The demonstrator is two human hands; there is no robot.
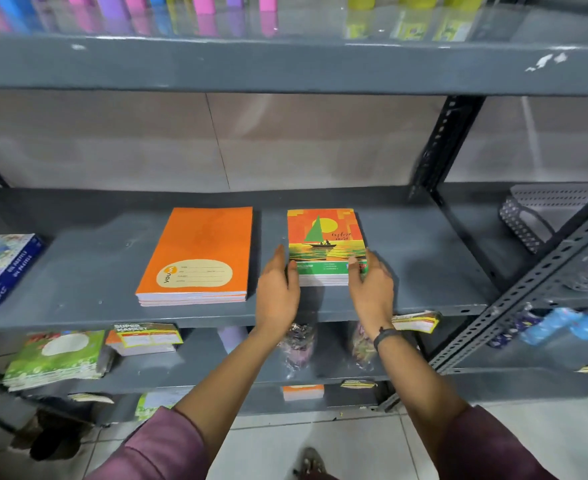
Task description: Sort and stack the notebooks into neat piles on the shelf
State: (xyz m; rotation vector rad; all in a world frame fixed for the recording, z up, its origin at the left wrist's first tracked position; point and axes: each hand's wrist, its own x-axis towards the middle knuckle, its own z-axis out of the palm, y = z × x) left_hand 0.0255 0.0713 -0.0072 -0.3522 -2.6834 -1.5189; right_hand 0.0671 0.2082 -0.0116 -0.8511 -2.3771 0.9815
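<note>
A pile of small notebooks, its top cover showing a green sailboat on orange, lies on the grey middle shelf. My left hand presses flat against the pile's left side. My right hand grips its right front corner, thumb on the cover. To the left, apart from it, lies a neat pile of larger orange notebooks with a cream label.
A blue box of oil pastels lies at the shelf's left end. A slotted upright post stands at the back right. The lower shelf holds green notebooks, smaller pads and wrapped packets. Coloured items line the upper shelf.
</note>
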